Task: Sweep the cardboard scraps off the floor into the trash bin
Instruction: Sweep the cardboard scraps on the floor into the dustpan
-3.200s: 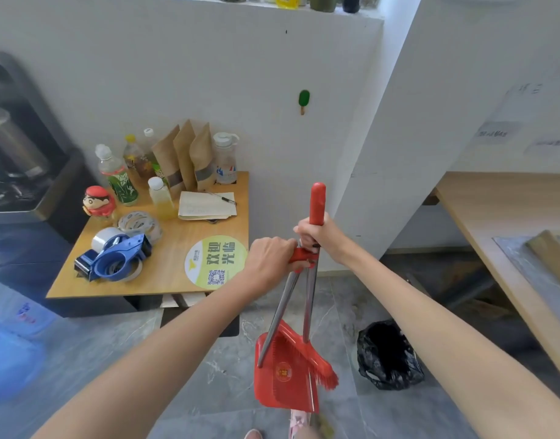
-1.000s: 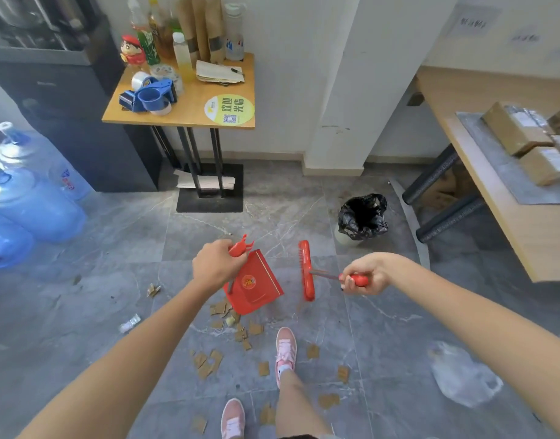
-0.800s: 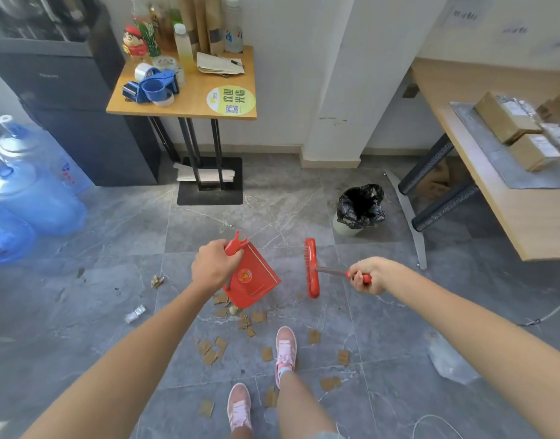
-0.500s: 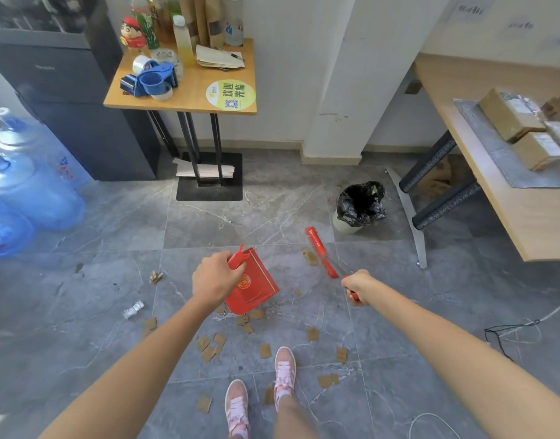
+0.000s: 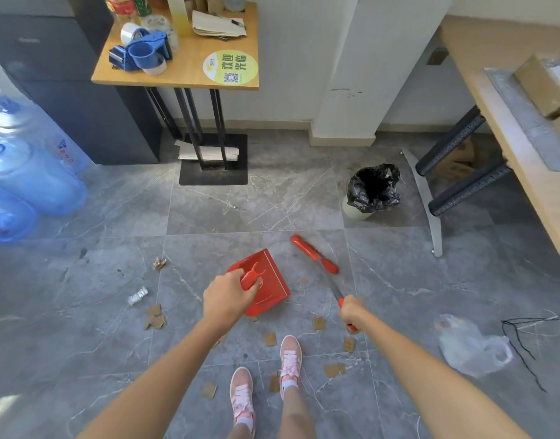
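My left hand [image 5: 229, 296] grips the handle of a red dustpan [image 5: 266, 282], held low over the grey floor. My right hand [image 5: 350, 312] holds the red-gripped handle of a red broom [image 5: 313, 253], whose head points away towards the bin. Several brown cardboard scraps [image 5: 155, 316] lie scattered on the tiles around my pink shoes [image 5: 289, 356]. The trash bin [image 5: 372, 191], white with a black liner, stands beyond the broom at the right, by the white pillar.
A small wooden table [image 5: 190, 74] with tape dispensers stands ahead on black legs. Blue water jugs [image 5: 31, 179] sit at the left. A long wooden desk [image 5: 509, 131] with boxes runs along the right. A clear plastic bag [image 5: 471, 343] and black wire lie on the floor at the right.
The dustpan has come lower and flatter towards the floor. The broom head has swung further out towards the bin, and my right hand has drawn back towards me.
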Available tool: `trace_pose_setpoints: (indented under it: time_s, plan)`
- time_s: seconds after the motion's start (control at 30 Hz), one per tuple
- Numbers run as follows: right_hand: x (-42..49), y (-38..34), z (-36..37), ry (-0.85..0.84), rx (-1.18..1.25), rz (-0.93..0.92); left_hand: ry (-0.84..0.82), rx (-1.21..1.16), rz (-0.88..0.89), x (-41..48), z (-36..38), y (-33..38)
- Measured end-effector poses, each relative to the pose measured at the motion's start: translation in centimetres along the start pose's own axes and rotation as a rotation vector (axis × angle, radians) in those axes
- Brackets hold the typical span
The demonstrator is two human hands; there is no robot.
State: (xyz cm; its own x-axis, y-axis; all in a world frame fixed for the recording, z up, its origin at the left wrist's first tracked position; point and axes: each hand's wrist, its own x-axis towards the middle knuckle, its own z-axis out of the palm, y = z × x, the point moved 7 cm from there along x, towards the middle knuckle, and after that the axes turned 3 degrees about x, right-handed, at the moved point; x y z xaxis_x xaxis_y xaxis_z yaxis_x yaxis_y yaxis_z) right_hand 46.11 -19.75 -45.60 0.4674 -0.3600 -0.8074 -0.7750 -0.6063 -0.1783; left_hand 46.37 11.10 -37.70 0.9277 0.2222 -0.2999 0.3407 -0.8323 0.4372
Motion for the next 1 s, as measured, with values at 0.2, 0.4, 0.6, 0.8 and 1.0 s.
trace_pose_setpoints:
  time_s: [0.2,0.4,0.6,0.8,1.0]
  plan:
    - [-4.3,6.7,5.1,-0.023,-0.178,-0.047,-0.031,-0.009,-0.012,-4.4,-0.1,-2.4]
    - [-8.9,12.7,9.9,-0.1,-0.198,-0.051,-0.042,-0.008,-0.024,-9.3,-1.3,-4.1]
    - [-12.7,15.6,10.3,-0.171,0.002,-0.055,-0.033,-0.001,-0.035,-12.7,-2.2,-5.2]
    - [-13.9,17.7,7.0,-0.153,0.142,-0.031,0.014,-0.008,-0.05,-15.3,-2.6,-5.6]
    - [-13.5,21.3,2.5,-0.08,0.235,0.003,0.053,0.029,-0.034,-19.1,-1.7,-4.1]
